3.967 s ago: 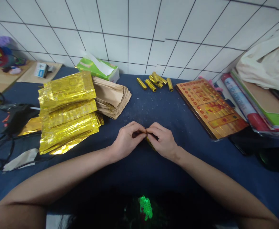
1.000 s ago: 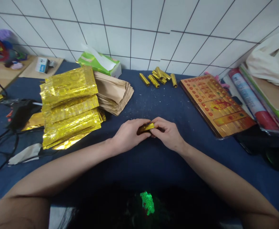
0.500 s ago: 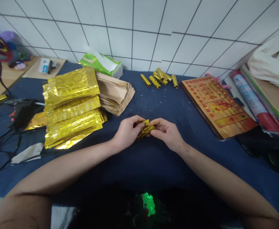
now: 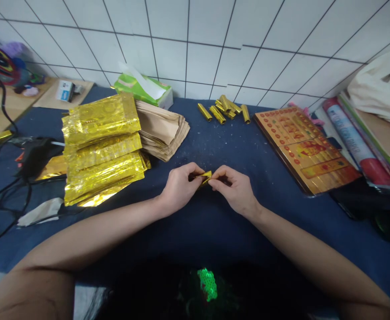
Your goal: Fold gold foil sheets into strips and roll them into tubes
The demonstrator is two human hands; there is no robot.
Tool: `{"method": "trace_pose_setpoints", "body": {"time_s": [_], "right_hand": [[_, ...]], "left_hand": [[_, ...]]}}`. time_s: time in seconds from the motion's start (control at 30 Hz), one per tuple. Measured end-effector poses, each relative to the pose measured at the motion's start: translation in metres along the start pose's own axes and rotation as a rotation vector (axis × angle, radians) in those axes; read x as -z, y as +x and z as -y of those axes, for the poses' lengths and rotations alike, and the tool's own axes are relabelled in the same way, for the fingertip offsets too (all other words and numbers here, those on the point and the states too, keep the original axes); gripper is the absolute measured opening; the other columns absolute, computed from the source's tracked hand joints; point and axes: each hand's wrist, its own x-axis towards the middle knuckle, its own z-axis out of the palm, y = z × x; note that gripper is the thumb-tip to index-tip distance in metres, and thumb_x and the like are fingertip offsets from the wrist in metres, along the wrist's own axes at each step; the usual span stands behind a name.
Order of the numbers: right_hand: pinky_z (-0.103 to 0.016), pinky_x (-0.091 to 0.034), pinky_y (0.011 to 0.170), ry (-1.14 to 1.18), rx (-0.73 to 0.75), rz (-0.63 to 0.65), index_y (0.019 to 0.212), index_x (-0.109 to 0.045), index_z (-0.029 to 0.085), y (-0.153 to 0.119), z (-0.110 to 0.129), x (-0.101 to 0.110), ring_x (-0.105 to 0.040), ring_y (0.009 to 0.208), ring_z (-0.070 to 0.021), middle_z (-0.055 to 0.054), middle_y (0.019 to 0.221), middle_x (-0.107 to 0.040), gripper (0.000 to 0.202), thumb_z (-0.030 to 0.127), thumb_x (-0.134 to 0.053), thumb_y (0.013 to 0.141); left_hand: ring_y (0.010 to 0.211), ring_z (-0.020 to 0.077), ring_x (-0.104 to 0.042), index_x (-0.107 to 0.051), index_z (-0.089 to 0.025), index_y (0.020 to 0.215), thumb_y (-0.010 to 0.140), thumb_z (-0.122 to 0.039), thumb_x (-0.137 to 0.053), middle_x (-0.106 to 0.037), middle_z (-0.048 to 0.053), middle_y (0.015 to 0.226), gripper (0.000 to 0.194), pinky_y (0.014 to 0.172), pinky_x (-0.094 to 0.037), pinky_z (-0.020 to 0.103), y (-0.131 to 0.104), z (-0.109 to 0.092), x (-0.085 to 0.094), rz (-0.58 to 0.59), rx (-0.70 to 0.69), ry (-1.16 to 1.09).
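Between my hands, over the middle of the dark blue cloth, is a small folded piece of gold foil paper [image 4: 205,176]. My left hand [image 4: 181,186] pinches its left part between thumb and fingers. The thumb and forefinger of my right hand [image 4: 233,186] close on its right end. Fingers hide much of the piece. Beyond my hands, near the wall, lie several small rolled gold paper tubes [image 4: 225,106]. To the left, sheets of gold foil paper [image 4: 103,146] are heaped in a fanned stack, beside a stack of brown paper sheets [image 4: 163,129].
A green tissue pack [image 4: 145,89] stands by the tiled wall. On the right lies an orange-gold printed pack [image 4: 308,149], with a red and blue roll [image 4: 351,133] beyond it. A black glue gun [image 4: 38,158] and black cables are at the left.
The gold foil paper has been turned between my fingers and less of it shows now. Both hands stay in nearly the same place; the view has shifted slightly.
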Motion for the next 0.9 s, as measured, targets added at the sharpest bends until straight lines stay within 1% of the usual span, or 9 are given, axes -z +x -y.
{"method": "trace_pose_setpoints", "body": {"time_s": [0.07,0.2,0.33,0.4,0.5,0.57,0.7,0.77,0.9], "right_hand": [[-0.027,-0.046,0.058,0.008,-0.048,-0.015,0.073,-0.055,0.019,0.0,-0.002,-0.001,-0.055,0.06,-0.0112,0.002,0.067,-0.057,0.013,0.029,-0.062,0.075],[-0.026,-0.046,0.054,0.04,-0.087,-0.073,0.074,-0.052,0.018,0.0,0.001,-0.002,-0.055,0.055,-0.0102,0.003,0.064,-0.055,0.016,0.03,-0.063,0.073],[-0.024,-0.045,0.049,0.057,-0.114,-0.096,0.074,-0.053,0.018,0.001,0.005,-0.003,-0.055,0.05,-0.0093,0.004,0.06,-0.056,0.012,0.028,-0.059,0.076],[-0.023,-0.044,0.048,0.071,-0.13,-0.098,0.072,-0.054,0.017,0.002,0.003,-0.001,-0.054,0.048,-0.0091,0.004,0.058,-0.055,0.012,0.027,-0.058,0.076],[-0.023,-0.042,0.045,0.139,-0.17,-0.126,0.068,-0.055,0.017,0.006,-0.005,0.004,-0.052,0.044,-0.0084,0.004,0.056,-0.055,0.012,0.026,-0.058,0.075],[-0.022,-0.041,0.043,0.219,-0.209,-0.134,0.067,-0.055,0.017,0.01,-0.009,0.007,-0.05,0.042,-0.0078,0.003,0.056,-0.056,0.012,0.026,-0.059,0.073],[-0.022,-0.039,0.04,0.324,-0.299,-0.084,0.065,-0.056,0.016,0.015,-0.009,0.012,-0.048,0.039,-0.0071,0.003,0.054,-0.056,0.011,0.025,-0.06,0.069],[-0.021,-0.038,0.038,0.339,-0.32,-0.075,0.063,-0.056,0.015,0.016,-0.008,0.012,-0.047,0.038,-0.0067,0.003,0.053,-0.056,0.011,0.025,-0.06,0.068],[-0.02,-0.036,0.037,0.356,-0.338,-0.036,0.064,-0.057,0.015,0.017,-0.008,0.014,-0.048,0.037,-0.0065,0.003,0.054,-0.057,0.01,0.023,-0.062,0.067]], "left_hand": [[0.065,0.0118,-0.061,-0.064,-0.017,0.079,0.075,-0.02,-0.057,-0.067,-0.001,0.073,0.009,0.06,-0.047,0.023,-0.001,0.0,0.0,0.013,-0.029,0.014],[0.067,0.0121,-0.061,-0.065,-0.017,0.081,0.078,-0.019,-0.055,-0.067,0.001,0.076,0.011,0.063,-0.048,0.024,-0.003,-0.002,0.0,0.033,-0.101,0.066],[0.072,0.013,-0.062,-0.065,-0.016,0.091,0.08,-0.019,-0.051,-0.067,0.004,0.082,0.018,0.067,-0.049,0.025,-0.006,-0.006,0.0,0.036,-0.171,0.096],[0.075,0.0137,-0.062,-0.065,-0.016,0.097,0.08,-0.021,-0.052,-0.067,0.005,0.086,0.021,0.068,-0.049,0.026,-0.006,-0.007,0.002,0.061,-0.193,0.114],[0.078,0.0145,-0.062,-0.064,-0.017,0.101,0.081,-0.026,-0.051,-0.068,0.005,0.09,0.025,0.07,-0.049,0.027,-0.004,-0.008,0.006,0.118,-0.151,0.109],[0.075,0.014,-0.062,-0.064,-0.016,0.1,0.081,-0.025,-0.049,-0.068,0.004,0.089,0.026,0.068,-0.049,0.026,-0.002,-0.009,0.008,0.14,-0.093,0.078],[0.07,0.0133,-0.064,-0.063,-0.015,0.1,0.077,-0.023,-0.051,-0.069,0.003,0.087,0.027,0.064,-0.051,0.025,0.001,-0.012,0.011,0.245,-0.017,-0.037],[0.071,0.0137,-0.064,-0.062,-0.015,0.103,0.075,-0.023,-0.054,-0.07,0.003,0.088,0.029,0.065,-0.052,0.025,0.001,-0.014,0.012,0.295,-0.013,-0.054],[0.075,0.0139,-0.065,-0.062,-0.017,0.103,0.075,-0.017,-0.05,-0.07,0.003,0.091,0.03,0.071,-0.052,0.026,0.002,-0.015,0.013,0.305,-0.04,0.025]]}}
